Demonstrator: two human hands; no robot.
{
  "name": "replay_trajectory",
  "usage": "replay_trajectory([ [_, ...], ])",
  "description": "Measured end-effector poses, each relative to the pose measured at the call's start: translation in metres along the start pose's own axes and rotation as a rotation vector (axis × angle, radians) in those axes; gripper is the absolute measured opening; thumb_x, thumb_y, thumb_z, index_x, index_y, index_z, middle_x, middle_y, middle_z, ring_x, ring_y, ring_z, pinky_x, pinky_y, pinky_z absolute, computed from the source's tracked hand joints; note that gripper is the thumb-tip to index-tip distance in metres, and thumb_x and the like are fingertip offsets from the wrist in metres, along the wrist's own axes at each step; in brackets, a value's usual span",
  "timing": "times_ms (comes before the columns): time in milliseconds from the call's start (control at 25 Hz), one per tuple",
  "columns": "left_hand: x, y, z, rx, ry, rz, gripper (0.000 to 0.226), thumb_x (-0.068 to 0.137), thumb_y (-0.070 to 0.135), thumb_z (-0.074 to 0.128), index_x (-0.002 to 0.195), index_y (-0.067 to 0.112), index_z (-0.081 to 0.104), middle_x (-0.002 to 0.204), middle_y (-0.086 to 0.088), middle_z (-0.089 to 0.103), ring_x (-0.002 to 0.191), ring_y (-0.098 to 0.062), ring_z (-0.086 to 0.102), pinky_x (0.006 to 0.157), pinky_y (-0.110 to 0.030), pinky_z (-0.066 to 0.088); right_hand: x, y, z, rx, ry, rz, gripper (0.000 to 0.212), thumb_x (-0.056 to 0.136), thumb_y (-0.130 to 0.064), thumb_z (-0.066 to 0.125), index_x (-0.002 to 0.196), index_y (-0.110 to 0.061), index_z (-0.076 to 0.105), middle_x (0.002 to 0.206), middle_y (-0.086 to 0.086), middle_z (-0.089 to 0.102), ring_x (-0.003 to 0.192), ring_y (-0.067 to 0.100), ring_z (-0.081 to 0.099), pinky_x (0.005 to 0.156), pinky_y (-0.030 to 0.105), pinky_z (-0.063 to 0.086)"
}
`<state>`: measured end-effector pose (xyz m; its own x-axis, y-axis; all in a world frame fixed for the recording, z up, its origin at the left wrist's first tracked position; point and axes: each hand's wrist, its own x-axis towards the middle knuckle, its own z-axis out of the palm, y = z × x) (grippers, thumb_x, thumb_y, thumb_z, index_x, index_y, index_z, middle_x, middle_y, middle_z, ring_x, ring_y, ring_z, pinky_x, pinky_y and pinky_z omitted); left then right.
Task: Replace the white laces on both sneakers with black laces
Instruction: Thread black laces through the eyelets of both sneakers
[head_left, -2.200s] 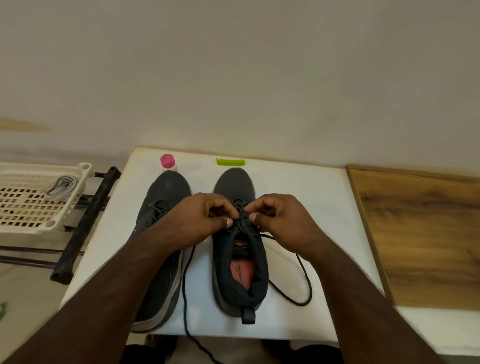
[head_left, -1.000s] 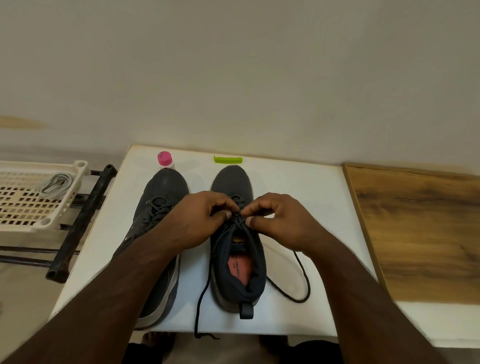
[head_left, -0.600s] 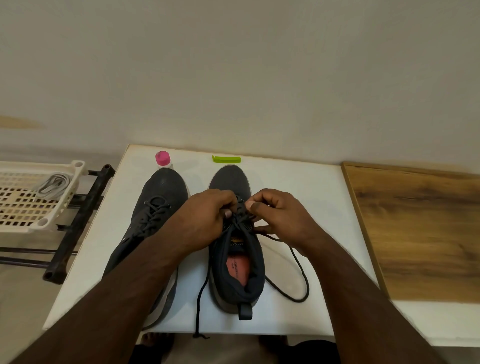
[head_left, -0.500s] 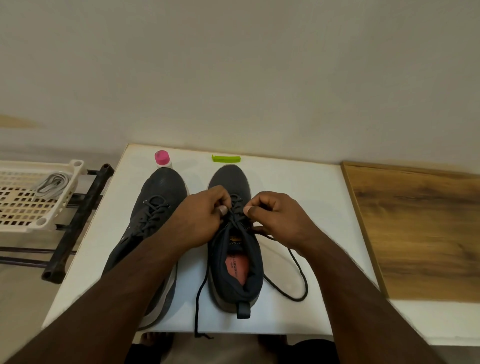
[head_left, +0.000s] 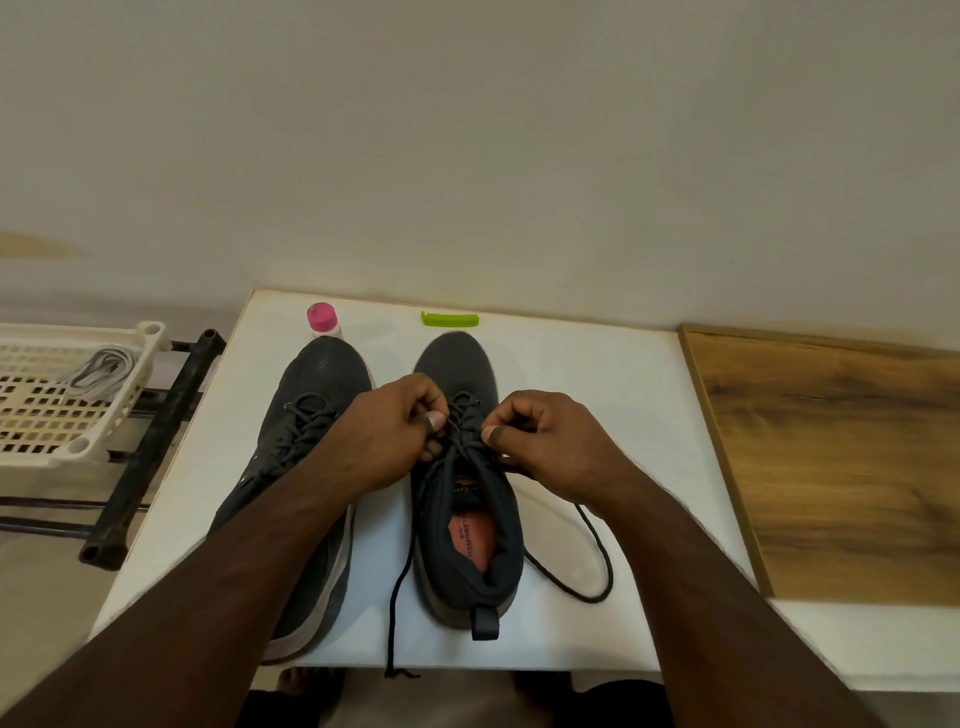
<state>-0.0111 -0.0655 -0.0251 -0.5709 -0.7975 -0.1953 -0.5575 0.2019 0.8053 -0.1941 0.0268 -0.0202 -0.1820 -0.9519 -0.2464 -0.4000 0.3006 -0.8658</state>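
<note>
Two dark grey sneakers stand side by side on a white table, toes away from me. The left sneaker carries a black lace, and my left forearm crosses over its heel. Over the eyelets of the right sneaker, my left hand and my right hand each pinch its black lace. One free end loops on the table to the right; the other hangs off the table's front edge. Pale removed laces lie in a cream basket at the left.
A pink-capped bottle and a green clip sit near the table's far edge, by the wall. A wooden board lies to the right. A black metal rack holds the basket left of the table.
The left free end of the lace has been drawn shorter; it now just passes the table's front edge. My hands stayed over the right sneaker's eyelets, moving slightly apart.
</note>
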Motion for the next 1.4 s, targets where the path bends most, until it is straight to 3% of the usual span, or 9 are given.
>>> replay_trajectory([
  [160,-0.002,-0.002,-0.005,-0.014,-0.045,0.069,0.013,0.097,0.019,0.061,0.094,0.031,0.064,0.079,0.006,0.070,0.070,-0.003,0.068,0.069,-0.022,0.054,0.002,0.001,0.000,0.046,0.021,0.014,0.010,0.094,-0.018,0.066,0.087,-0.021,0.073,0.088,0.002,0.074,0.087,0.020,0.073,0.081,0.045,0.063],
  [280,-0.004,0.001,-0.007,0.063,-0.048,0.144,0.015,0.095,0.022,0.063,0.092,0.036,0.066,0.083,0.013,0.069,0.076,0.002,0.065,0.071,-0.020,0.051,0.003,0.000,0.001,0.068,0.041,0.017,0.008,0.094,-0.022,0.068,0.087,-0.020,0.072,0.087,0.002,0.074,0.087,0.023,0.073,0.080,0.047,0.062],
  [400,-0.003,0.003,-0.002,0.049,0.031,0.083,0.017,0.096,0.018,0.058,0.086,0.031,0.062,0.073,0.006,0.070,0.067,-0.002,0.067,0.064,-0.021,0.054,0.004,-0.001,0.003,-0.008,0.036,0.000,0.006,0.088,-0.028,0.075,0.087,-0.022,0.073,0.085,-0.001,0.074,0.086,0.020,0.072,0.082,0.048,0.061],
  [560,-0.002,0.002,-0.003,-0.156,0.013,-0.047,0.011,0.100,0.017,0.055,0.093,0.023,0.061,0.082,0.000,0.072,0.070,-0.011,0.072,0.074,-0.035,0.062,0.002,-0.001,0.002,-0.067,0.025,0.000,0.006,0.086,-0.027,0.078,0.087,-0.024,0.073,0.084,-0.002,0.074,0.084,0.017,0.072,0.083,0.048,0.060],
  [760,-0.006,0.002,-0.010,0.037,-0.052,0.130,0.011,0.096,0.027,0.061,0.092,0.037,0.066,0.082,0.010,0.071,0.072,-0.004,0.069,0.071,-0.025,0.057,0.002,-0.002,0.002,-0.051,0.033,-0.009,0.004,0.086,-0.024,0.076,0.087,-0.024,0.073,0.083,-0.002,0.074,0.082,0.018,0.072,0.082,0.048,0.061],
  [880,-0.003,0.005,-0.004,-0.033,0.034,0.011,0.015,0.099,0.021,0.056,0.087,0.026,0.063,0.074,0.002,0.072,0.066,-0.007,0.071,0.067,-0.027,0.059,0.003,0.000,0.003,-0.073,0.040,-0.010,0.002,0.087,-0.027,0.075,0.088,-0.026,0.073,0.084,-0.005,0.074,0.083,0.015,0.072,0.081,0.046,0.061],
  [1040,-0.003,0.006,-0.002,-0.136,0.028,-0.037,0.016,0.102,0.016,0.051,0.089,0.020,0.060,0.082,-0.003,0.073,0.068,-0.013,0.073,0.068,-0.031,0.062,0.006,-0.001,0.006,-0.059,0.079,-0.018,0.013,0.096,-0.019,0.064,0.103,-0.026,0.072,0.089,-0.011,0.070,0.086,0.014,0.071,0.079,0.043,0.062],
  [1200,-0.003,0.003,-0.002,-0.115,0.025,-0.021,0.018,0.102,0.016,0.050,0.089,0.023,0.060,0.081,-0.001,0.072,0.068,-0.012,0.073,0.070,-0.033,0.062,0.011,-0.006,0.015,-0.314,0.110,-0.120,0.028,0.099,-0.016,0.057,0.121,-0.028,0.071,0.111,-0.005,0.068,0.100,0.014,0.063,0.092,0.035,0.052],
  [1400,-0.004,0.000,-0.003,-0.105,0.023,0.021,0.023,0.102,0.018,0.050,0.085,0.031,0.058,0.077,0.000,0.071,0.068,-0.011,0.072,0.069,-0.032,0.062,0.011,-0.011,0.022,-0.484,0.152,-0.165,0.021,0.097,-0.015,0.055,0.105,-0.028,0.070,0.095,-0.004,0.060,0.088,0.016,0.055,0.075,0.030,0.044],
])
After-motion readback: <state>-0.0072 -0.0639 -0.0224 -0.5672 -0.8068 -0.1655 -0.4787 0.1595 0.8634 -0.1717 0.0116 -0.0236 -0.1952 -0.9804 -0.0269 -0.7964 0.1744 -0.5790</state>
